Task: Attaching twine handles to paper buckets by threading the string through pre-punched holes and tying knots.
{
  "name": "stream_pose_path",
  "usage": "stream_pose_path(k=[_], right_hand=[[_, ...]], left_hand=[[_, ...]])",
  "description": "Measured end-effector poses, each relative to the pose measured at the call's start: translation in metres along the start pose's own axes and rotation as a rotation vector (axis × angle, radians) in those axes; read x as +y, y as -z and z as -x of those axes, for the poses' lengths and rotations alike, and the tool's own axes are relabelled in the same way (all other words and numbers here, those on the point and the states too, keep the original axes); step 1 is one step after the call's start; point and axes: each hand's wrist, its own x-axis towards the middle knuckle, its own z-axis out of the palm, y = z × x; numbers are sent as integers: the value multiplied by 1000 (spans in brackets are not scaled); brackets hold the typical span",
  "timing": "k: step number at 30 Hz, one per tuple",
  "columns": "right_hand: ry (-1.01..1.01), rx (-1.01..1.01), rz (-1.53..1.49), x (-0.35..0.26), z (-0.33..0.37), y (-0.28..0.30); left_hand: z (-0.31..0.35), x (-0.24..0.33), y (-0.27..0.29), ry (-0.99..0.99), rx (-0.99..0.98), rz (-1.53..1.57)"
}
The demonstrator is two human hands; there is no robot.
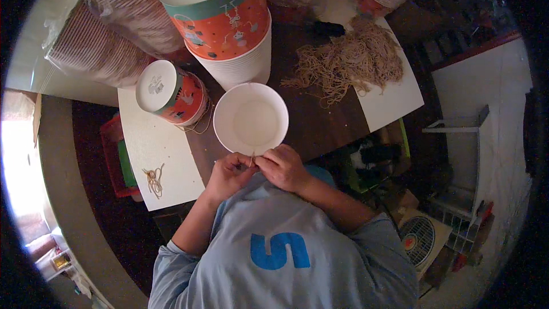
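Observation:
A white paper bucket (251,92) sits at the near side of the table, its open mouth facing me. At its near rim, my left hand (230,175) pinches a thin tan cord (252,161) between thumb and fingers. Right beside it, my right hand (284,169) is closed at the same spot on the rim, its fingertips meeting the cord. How the cord passes through or around the rim is too small to make out. Behind the bucket rises a tall stack of upturned orange and green buckets (226,28), their white rims nested.
A shorter upturned bucket stack (183,100) with cord hanging at its rims stands on the left. A tangled heap of tan cords (354,60) lies back right, near a black object (329,28). Loose cord (153,181) rests front left. Plastic-wrapped bucket stacks (94,46) line the back.

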Motion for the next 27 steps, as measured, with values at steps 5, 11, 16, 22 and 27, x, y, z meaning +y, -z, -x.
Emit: stream_pose_path(k=[5,11,16,22,27], right_hand=[[-17,90,-3,-6,-2,7],[-223,-2,115,-13,3,19],[-461,-90,-118,-10,13,17],[-584,-96,-334,-11,15,8],[-559,-77,-300,-16,11,15]], left_hand=[[0,-7,2,110,-15,96],[0,-10,-1,82,41,255],[-1,-7,1,139,48,284],[11,-6,-11,141,115,362],[12,-11,-5,126,111,329]])
